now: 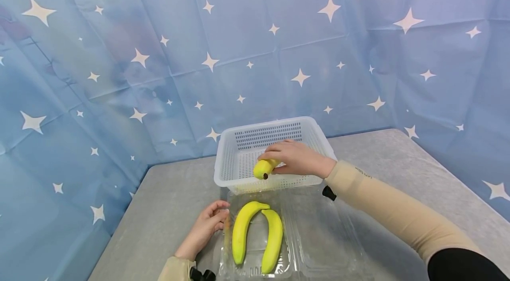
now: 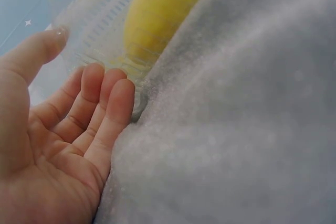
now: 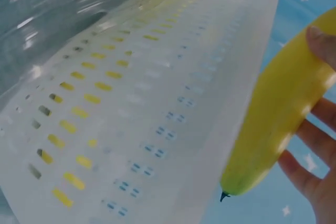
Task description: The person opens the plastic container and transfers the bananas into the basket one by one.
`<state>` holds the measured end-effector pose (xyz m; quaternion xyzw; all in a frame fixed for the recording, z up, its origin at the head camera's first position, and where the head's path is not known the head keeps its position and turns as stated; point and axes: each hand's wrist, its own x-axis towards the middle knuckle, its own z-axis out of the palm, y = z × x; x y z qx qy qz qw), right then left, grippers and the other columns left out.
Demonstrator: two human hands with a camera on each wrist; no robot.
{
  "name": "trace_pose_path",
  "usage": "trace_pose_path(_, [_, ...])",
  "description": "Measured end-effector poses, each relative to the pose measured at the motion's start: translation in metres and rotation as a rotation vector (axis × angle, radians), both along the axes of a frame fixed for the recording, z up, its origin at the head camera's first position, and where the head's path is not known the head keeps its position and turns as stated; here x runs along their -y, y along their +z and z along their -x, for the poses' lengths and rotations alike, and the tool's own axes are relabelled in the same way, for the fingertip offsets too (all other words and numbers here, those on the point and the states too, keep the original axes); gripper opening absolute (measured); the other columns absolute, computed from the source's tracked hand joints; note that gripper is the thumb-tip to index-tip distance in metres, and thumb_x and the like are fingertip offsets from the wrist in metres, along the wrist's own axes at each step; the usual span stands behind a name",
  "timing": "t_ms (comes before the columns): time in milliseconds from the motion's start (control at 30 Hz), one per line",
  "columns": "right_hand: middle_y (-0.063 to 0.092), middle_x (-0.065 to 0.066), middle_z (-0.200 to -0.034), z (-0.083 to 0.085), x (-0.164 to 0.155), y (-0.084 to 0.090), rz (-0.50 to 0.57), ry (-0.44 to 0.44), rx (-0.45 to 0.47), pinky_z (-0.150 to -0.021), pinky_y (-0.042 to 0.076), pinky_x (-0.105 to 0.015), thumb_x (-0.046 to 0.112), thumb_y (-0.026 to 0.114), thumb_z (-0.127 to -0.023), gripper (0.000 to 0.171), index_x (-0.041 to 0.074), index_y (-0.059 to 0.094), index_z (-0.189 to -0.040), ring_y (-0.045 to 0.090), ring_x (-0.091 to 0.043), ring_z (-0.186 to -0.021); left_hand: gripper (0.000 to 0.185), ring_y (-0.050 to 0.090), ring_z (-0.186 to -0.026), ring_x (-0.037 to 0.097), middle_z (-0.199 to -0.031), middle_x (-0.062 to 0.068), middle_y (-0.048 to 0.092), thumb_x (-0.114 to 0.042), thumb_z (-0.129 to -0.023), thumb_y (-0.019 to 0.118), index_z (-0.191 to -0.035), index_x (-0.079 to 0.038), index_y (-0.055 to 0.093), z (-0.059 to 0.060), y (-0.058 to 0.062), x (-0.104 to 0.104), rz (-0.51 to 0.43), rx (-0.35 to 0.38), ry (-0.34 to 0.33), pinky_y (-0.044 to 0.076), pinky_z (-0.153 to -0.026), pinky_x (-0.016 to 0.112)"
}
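Backdrop (image 1: 179, 15): blue cloth with white stars, behind both hands. Grey table (image 1: 175, 192) below them.

Right hand (image 1: 296, 157): occupied, thumb and fingers gripping one banana (image 1: 264, 167). Held banana juts out to the left of this hand, dark tip toward the wearer. White basket (image 1: 268, 134) sits beneath the right hand; its far wall stands beyond the fingers, and the held banana's tip end appears over the near rim. Right wrist view: yellow shows through slots in the basket wall; source cannot be told.

Left hand (image 1: 207, 224): holds nothing, fingers loosely bent, thumb set apart from them. Fingertips at the left edge of the clear tray (image 1: 255, 236); firm contact cannot be told.

Two bananas in the tray, both right of the left hand: left banana (image 1: 239, 232) nearer to it, right banana (image 1: 274, 236) farther off. Their upper ends nearly meet; lower ends spread apart. Clear lid (image 1: 318, 232) lies folded open, right of the tray, nearer the wearer than the right hand.

Beige sleeve (image 1: 382, 201) on the right arm.
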<state>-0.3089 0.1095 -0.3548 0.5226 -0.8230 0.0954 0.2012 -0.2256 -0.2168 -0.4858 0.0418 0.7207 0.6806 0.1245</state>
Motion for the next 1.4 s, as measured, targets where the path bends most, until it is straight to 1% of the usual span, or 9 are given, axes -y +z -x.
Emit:
trace_pose_path(200, [0.063,0.000,-0.120,0.006,-0.004,-0.002,-0.014,-0.047,0.054,-0.092,0.047,-0.045,0.026,0.082,-0.079,0.052,0.019,0.062,-0.127,0.058,-0.022,-0.111,0.038,0.055,-0.072,0.013,-0.086,0.004,0.054,-0.017,-0.096,0.061,-0.122,0.007,0.049,-0.001,0.001,-0.001,0.002,0.010,-0.002,0.050,-0.063,0.026])
trace_pose_path(433, [0.064,0.000,-0.117,0.014,-0.008,-0.005,-0.026,-0.073,0.076,-0.088,0.048,-0.044,0.025,0.081,-0.080,0.051,0.018,0.062,-0.127,0.059,-0.021,-0.107,0.037,0.054,-0.072,0.013,-0.085,0.003,0.054,-0.017,-0.095,0.062,-0.121,0.007,0.049,-0.002,0.004,-0.003,0.000,0.028,0.010,0.049,-0.063,0.026])
trace_pose_path(633, [0.064,0.000,-0.117,0.020,-0.010,-0.006,-0.041,-0.095,0.081,-0.088,0.047,-0.043,0.025,0.081,-0.080,0.050,0.018,0.063,-0.126,0.059,-0.022,-0.107,0.036,0.054,-0.072,0.013,-0.086,0.004,0.053,-0.017,-0.095,0.061,-0.121,0.005,0.050,-0.002,0.005,-0.002,0.016,0.003,0.009,0.050,-0.063,0.026])
trace_pose_path(800, [0.064,0.000,-0.117,0.023,-0.010,-0.008,-0.060,-0.122,0.099,-0.087,0.047,-0.044,0.026,0.081,-0.081,0.050,0.019,0.063,-0.126,0.059,-0.022,-0.106,0.035,0.054,-0.072,0.012,-0.085,0.003,0.053,-0.017,-0.096,0.060,-0.121,0.006,0.050,-0.001,0.003,0.000,0.010,-0.012,-0.009,0.050,-0.063,0.025])
trace_pose_path(1133, [0.064,0.001,-0.114,0.026,-0.011,-0.009,-0.074,-0.158,0.150,-0.086,0.047,-0.043,0.026,0.079,-0.082,0.046,0.019,0.063,-0.125,0.060,-0.021,-0.104,0.036,0.052,-0.074,0.014,-0.086,0.003,0.052,-0.021,-0.095,0.062,-0.120,0.004,0.051,0.000,0.000,0.001,0.018,-0.002,0.000,0.049,-0.064,0.028])
trace_pose_path(1400, [0.064,0.002,-0.114,0.029,-0.012,-0.014,-0.109,-0.199,0.176,-0.086,0.048,-0.044,0.029,0.079,-0.083,0.046,0.020,0.063,-0.125,0.060,-0.020,-0.103,0.038,0.054,-0.074,0.014,-0.086,0.003,0.053,-0.022,-0.095,0.063,-0.120,0.004,0.051,0.000,0.001,0.001,0.020,0.003,-0.007,0.050,-0.064,0.028])
